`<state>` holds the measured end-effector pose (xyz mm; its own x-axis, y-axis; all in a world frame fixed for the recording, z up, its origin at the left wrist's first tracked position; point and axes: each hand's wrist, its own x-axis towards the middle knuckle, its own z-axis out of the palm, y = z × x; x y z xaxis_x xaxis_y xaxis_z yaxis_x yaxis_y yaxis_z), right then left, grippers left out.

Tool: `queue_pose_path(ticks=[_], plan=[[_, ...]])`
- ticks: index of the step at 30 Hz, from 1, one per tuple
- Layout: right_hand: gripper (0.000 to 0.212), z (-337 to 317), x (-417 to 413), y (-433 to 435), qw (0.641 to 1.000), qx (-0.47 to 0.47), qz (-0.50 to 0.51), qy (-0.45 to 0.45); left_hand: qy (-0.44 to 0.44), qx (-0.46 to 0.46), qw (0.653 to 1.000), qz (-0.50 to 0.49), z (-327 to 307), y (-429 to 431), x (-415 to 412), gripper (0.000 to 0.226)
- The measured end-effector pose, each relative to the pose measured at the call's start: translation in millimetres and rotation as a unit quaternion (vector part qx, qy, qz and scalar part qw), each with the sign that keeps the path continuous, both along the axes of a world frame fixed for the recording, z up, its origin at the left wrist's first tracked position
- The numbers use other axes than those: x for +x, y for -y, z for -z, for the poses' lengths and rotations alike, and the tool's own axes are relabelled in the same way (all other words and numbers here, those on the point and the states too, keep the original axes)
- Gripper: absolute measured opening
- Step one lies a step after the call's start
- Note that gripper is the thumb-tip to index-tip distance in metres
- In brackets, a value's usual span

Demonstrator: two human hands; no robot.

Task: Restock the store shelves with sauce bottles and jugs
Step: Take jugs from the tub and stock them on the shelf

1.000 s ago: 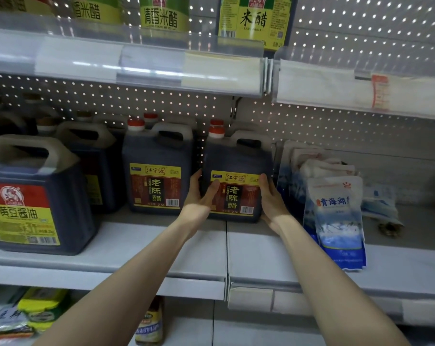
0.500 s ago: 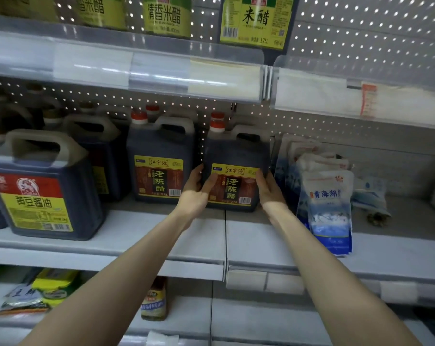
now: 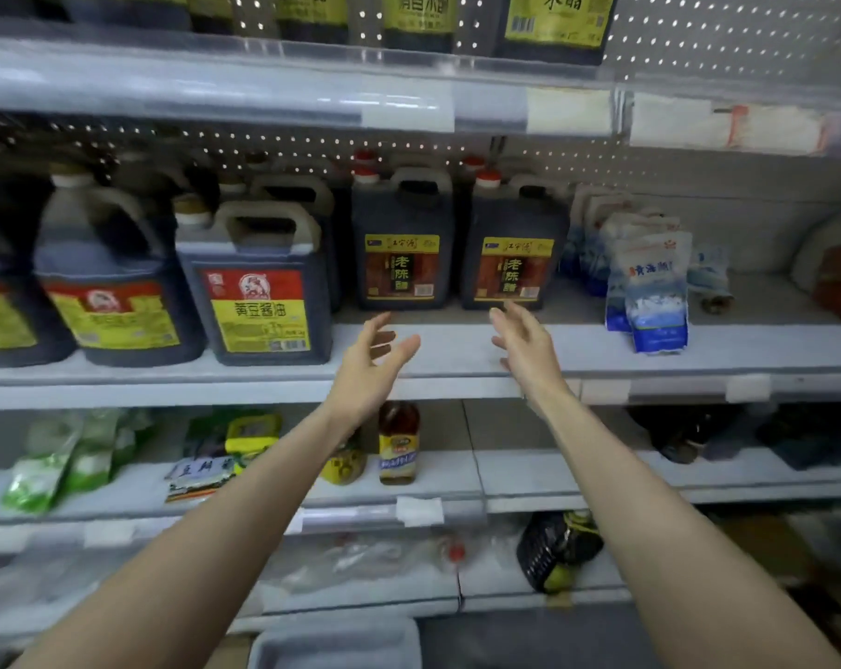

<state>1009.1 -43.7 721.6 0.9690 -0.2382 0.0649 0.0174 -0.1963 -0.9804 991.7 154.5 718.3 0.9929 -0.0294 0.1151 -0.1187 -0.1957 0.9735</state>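
**Vinegar jug upright on the middle shelf, both hands off it**

Stands well back from the front edge of the shelf, red cap on top, yellow-and-brown label facing out. Sits just beside a matching jug on its left, with more red caps showing behind both. Just to its right, a row of blue-and-white bags, leaning.

In front and lower, the left hand and right hand, both released: fingers spread and loosely bent, palms turned toward each other, gripping nothing. Left hand clearly apart from the jug. Right fingertips overlap its bottom edge in the view; cannot tell whether touching.

Farther left on the same shelf, bigger dark jugs with red-and-yellow labels. Above, on the upper shelf, dark bottles with yellow-green labels. Below, a small amber bottle standing upright, and green packets toward the left.
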Motion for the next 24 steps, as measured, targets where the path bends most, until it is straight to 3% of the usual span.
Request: queue_pose_path(ticks=[9,14,20,24], plan=[[0.035,78.1,-84.3,-124.5,0.993,0.057,-0.052,-0.091,-0.113,0.003,0.993,-0.031,85.8,-124.2,-82.7,0.054],[0.041,162.8,-98.6,-166.5,0.981,0.063,-0.068,-0.168,-0.193,-0.020,0.979,-0.069,162.9,-167.9,-111.3,0.052],[0.018,279.4,-122.1,-204.1,0.960,0.048,-0.094,-0.259,-0.289,-0.013,0.952,-0.104,274.5,-204.3,-141.9,0.048],[0.030,365.8,-136.6,-221.3,0.938,0.042,-0.113,-0.324,-0.337,0.000,0.933,-0.129,350.5,-220.7,-162.0,0.034]])
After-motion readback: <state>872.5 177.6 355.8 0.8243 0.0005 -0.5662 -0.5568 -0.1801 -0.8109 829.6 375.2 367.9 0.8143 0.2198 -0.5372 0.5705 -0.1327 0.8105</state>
